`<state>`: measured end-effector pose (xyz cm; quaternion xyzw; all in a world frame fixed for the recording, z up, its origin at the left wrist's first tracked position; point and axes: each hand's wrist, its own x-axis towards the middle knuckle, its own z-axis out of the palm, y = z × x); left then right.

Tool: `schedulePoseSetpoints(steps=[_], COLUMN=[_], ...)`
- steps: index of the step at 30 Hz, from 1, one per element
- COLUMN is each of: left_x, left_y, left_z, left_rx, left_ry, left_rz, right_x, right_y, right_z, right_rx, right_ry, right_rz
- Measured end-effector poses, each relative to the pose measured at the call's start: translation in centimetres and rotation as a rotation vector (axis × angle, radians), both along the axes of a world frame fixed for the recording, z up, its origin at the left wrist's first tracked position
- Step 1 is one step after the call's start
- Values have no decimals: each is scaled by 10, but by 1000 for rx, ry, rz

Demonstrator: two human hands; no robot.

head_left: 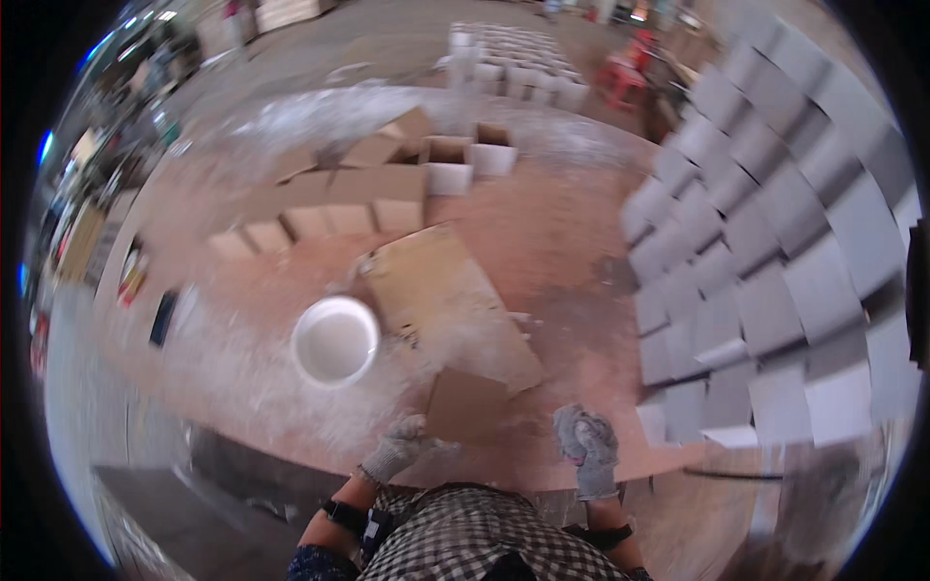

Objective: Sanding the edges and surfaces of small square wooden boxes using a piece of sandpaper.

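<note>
Both my hands wear grey knit gloves at the near edge of the table. My left hand [402, 449] is closed at the lower left side of a brown cardboard box [467, 407], which is tilted and shows one flat brown face. Apart from the box, to its right, my right hand [587, 443] is closed in a fist. Something greyish seems bunched in it, but blur hides what it is. Beyond the box lies a flat tan cardboard sheet [436, 290] with whitish smears. A round white bowl [336, 341] stands left of the sheet.
Brown and white boxes [349, 198] stand in a row across the table [572, 252]. At right rises a tall stack of whitish boxes [756, 242]. A dark flat object [164, 319] lies at left. More white boxes [513, 63] and a red stool [628, 73] are beyond the table.
</note>
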<state>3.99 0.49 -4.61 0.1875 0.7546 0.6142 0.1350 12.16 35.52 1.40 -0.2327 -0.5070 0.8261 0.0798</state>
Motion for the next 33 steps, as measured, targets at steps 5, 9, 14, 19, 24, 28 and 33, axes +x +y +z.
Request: schedulePoseSetpoints(steps=[5, 9, 14, 19, 24, 28, 33], left_x=[20, 13, 18, 16, 11, 8, 5], left_y=[-5, -7, -7, 3, 4, -3, -5], left_z=[8, 5, -20, -47, -31, -12, -6], left_rx=[463, 422, 234, 1, -34, 162, 118], left_ry=[-429, -212, -20, 109, 25, 48, 42], left_rz=[-32, -131, -62, -127, -96, -57, -106], right_x=[-87, -162, -226, -267, -289, -287, -279], right_y=[-52, -146, -248, -298, -315, -304, -275], right_z=[36, 80, 83, 12, -29, -2, 43], right_rx=[287, 412, 1392, 1672, 1850, 1908, 675], right_ry=[79, 262, 610, 362, 341, 827, -130], right_rz=[183, 578, 966, 1307, 1451, 1541, 1198])
